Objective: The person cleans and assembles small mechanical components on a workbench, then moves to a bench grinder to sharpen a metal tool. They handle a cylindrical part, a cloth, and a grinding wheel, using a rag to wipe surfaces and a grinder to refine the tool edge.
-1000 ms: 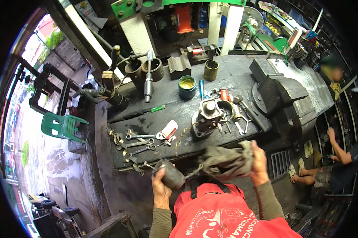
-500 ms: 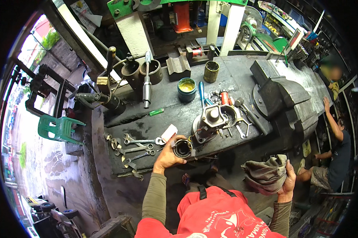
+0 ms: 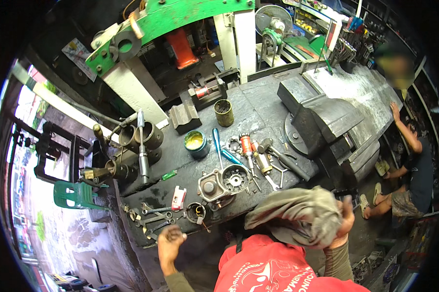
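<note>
My right hand (image 3: 345,221) grips a bunched grey-green rag (image 3: 297,214), raised at the front of the bench. My left hand (image 3: 170,246) is off the bench's front edge with its fingers curled in; a dark patch shows at the fingers, and what they hold, if anything, I cannot make out. Near it, a round hollow metal housing (image 3: 188,212) with a yellow wire inside stands on the bench, untouched. To its right is a metal motor assembly (image 3: 209,187) with an open round end. Several wrenches (image 3: 156,217) lie at the left beside a small red-and-white box (image 3: 179,197).
A large vise (image 3: 326,121) fills the bench's right part. Behind the assembly stand a jar of yellow grease (image 3: 196,144) and a brass-coloured can (image 3: 223,113). A hammer (image 3: 287,160) and screwdrivers lie nearby. Another person (image 3: 416,170) crouches at the right.
My left hand has let go of the round housing, now on the bench, and moved down and left. The rag in my right hand has swung left and spread. The view has shifted.
</note>
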The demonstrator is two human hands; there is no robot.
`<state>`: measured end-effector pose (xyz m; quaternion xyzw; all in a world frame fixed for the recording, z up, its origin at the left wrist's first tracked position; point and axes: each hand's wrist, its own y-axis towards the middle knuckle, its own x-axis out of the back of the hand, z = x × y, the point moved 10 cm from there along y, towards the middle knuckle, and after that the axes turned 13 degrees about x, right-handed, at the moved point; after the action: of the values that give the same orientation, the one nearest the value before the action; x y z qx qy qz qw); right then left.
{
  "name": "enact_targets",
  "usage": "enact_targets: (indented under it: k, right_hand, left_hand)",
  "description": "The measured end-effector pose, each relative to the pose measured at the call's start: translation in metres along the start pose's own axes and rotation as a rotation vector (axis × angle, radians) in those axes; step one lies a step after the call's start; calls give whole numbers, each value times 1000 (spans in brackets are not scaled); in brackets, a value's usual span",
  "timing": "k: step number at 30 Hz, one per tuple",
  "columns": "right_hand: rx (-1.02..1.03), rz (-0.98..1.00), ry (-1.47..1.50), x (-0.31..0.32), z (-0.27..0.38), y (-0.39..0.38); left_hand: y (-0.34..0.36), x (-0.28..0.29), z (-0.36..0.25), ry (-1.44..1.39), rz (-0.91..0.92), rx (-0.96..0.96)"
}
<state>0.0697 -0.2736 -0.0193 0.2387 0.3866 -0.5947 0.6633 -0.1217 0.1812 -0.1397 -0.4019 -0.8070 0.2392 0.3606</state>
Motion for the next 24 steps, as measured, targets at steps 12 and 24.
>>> enact_targets:
  k: [12,24]
  right_hand:
    - [202,529,-1666,68,21,25]
    - [491,239,-1410,100,42,-1]
  left_hand:
    - [-18,-332,-190,382,-57,-555]
    - [70,-360,-169,-85,260,14]
